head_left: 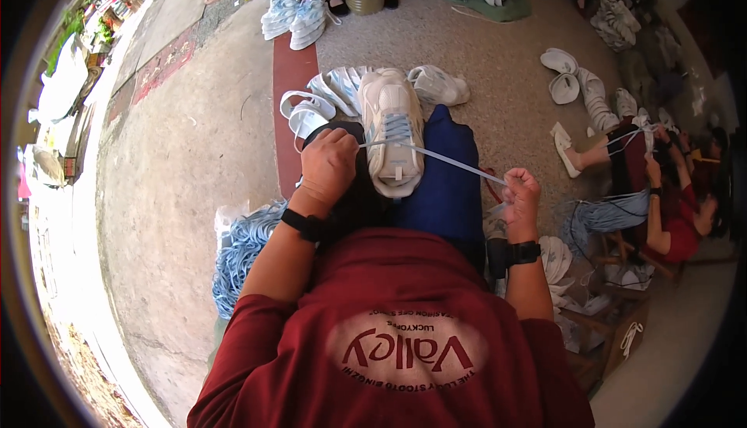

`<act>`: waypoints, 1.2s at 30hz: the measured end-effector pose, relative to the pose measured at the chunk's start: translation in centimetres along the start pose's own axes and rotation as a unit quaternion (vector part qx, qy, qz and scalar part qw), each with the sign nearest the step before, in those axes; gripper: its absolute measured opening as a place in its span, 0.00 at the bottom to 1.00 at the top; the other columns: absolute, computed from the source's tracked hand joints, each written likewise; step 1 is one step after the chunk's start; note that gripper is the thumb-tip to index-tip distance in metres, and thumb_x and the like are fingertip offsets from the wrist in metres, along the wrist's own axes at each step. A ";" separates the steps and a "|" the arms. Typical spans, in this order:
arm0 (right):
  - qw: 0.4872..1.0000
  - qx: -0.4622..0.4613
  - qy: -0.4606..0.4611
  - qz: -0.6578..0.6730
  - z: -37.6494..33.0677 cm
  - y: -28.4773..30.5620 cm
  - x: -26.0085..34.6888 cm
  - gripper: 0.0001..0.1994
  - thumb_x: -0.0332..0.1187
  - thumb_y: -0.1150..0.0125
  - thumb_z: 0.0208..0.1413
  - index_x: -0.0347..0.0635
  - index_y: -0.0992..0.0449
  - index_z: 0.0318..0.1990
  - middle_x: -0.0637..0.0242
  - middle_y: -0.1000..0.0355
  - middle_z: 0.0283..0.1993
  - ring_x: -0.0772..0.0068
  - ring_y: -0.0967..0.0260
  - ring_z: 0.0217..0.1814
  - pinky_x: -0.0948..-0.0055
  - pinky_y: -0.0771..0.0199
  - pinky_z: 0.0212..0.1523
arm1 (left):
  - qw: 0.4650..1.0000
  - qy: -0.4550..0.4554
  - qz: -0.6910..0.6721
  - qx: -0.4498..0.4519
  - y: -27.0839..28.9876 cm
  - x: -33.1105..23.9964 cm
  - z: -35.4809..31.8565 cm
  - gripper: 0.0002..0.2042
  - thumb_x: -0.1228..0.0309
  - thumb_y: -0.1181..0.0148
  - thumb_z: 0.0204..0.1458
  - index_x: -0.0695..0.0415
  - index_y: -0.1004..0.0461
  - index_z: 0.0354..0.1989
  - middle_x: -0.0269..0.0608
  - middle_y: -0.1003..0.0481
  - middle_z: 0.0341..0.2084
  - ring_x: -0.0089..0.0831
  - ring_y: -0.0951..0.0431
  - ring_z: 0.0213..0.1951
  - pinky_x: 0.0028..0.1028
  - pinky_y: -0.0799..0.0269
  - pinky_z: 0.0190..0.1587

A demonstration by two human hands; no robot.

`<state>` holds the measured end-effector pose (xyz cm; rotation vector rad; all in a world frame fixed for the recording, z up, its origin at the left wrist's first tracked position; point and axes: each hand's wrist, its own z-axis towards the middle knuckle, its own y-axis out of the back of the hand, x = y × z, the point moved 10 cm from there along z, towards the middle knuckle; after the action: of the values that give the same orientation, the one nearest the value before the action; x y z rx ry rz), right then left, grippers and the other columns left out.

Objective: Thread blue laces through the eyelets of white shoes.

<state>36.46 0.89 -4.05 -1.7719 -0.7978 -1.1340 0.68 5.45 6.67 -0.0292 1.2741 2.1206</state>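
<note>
Sneaker point(393, 136) on lap, lace point(455, 162) pulled taut by both hands.

Sunlit concrete floor point(179, 194) lay left, a red painted strip point(289, 109) beside it, grey carpet point(498, 62) spread right.

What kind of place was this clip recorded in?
Probably an informal outdoor shoe-lacing work area. The left hand and right hand pull a pale blue lace through a white sneaker on the lap; stacks of white shoes stand on the ground, and a bundle of blue laces lies nearby.
</note>
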 end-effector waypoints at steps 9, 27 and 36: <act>0.827 0.203 0.263 -0.454 -3.2 -10.5 10.1 0.04 0.24 0.43 0.49 0.38 0.30 0.25 0.70 0.40 0.15 0.77 0.43 0.15 0.76 0.46 0.15 | 0.997 0.070 0.006 -0.025 1.1 3.1 1.6 0.01 0.75 0.43 0.42 0.55 0.29 0.23 0.40 0.28 0.22 0.42 0.26 0.27 0.35 0.31 0.28; 0.747 0.267 0.274 -0.544 -2.3 -14.0 2.9 0.10 0.24 0.44 0.45 0.33 0.30 0.37 0.49 0.33 0.42 0.50 0.34 0.44 0.63 0.33 0.44 | 0.934 0.146 -0.293 0.143 -3.0 4.4 -2.4 0.07 0.79 0.47 0.44 0.63 0.29 0.33 0.50 0.26 0.24 0.42 0.24 0.30 0.32 0.30 0.33; 0.741 0.306 0.246 -0.545 -0.6 -22.4 -1.0 0.06 0.30 0.44 0.45 0.38 0.30 0.29 0.52 0.31 0.23 0.48 0.32 0.30 0.59 0.33 0.31 | 0.992 0.053 -0.101 0.056 -0.5 2.7 1.5 0.03 0.75 0.40 0.41 0.58 0.27 0.25 0.43 0.26 0.23 0.39 0.25 0.27 0.30 0.30 0.30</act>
<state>16.85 9.75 2.43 -0.2778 -1.6894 -1.6667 -0.77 8.22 6.17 -0.2162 1.3891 1.8928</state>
